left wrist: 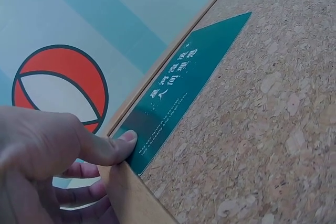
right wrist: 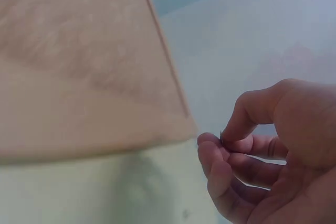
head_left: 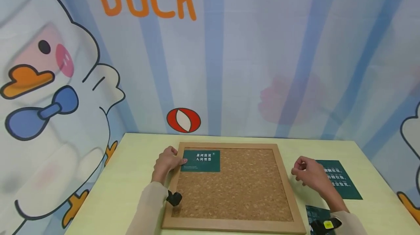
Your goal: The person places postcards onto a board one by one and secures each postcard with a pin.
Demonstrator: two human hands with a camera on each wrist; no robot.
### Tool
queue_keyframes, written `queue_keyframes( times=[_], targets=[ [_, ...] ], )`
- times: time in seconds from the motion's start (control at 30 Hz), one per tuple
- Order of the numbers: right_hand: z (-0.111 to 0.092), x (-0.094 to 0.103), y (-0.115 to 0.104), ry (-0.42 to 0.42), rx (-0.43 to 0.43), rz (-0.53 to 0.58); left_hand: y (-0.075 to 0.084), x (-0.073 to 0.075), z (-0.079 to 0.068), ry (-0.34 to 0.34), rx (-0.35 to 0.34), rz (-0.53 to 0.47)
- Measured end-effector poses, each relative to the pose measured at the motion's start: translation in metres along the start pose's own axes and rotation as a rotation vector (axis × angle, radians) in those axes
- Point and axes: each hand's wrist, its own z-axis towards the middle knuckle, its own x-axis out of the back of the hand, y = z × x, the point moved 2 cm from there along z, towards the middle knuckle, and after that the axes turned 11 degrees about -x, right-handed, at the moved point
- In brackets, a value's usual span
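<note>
A wood-framed cork board (head_left: 246, 187) lies on the pale table. At its upper left corner is a dark green card (head_left: 210, 165) printed with white characters. My left hand (head_left: 167, 162) grips the board's left edge, with the thumb (left wrist: 126, 140) pressing the card's corner and the other fingers curled round the outside of the frame. Off the board's right side, my right hand (head_left: 310, 173) is raised, thumb and index finger pinched together. Between those fingertips the right wrist view shows the thin dark point of a small pin (right wrist: 221, 136); the rest of it is hidden.
Another green card (head_left: 344, 182) lies on the table (head_left: 108, 191) behind the right hand. A darker card (head_left: 316, 213) is partly covered by the right wrist. A printed cloth backdrop (head_left: 246, 63) with a duck stands along the table's far edge.
</note>
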Motion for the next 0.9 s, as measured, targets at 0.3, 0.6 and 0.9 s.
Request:
queue_keyframes(
  times=[0.3,0.6,0.9],
  targets=[
    [0.016,0.003,-0.064,-0.032,0.18,-0.043,0.001,0.001,-0.001,0.014,0.008,0.035],
    [0.033,-0.023,-0.115,-0.056,0.259,-0.049,0.003,-0.001,0.001,0.026,0.015,0.027],
    [0.048,-0.067,-0.153,-0.157,0.298,-0.069,0.001,-0.001,0.0,0.032,0.025,0.029]
  ],
)
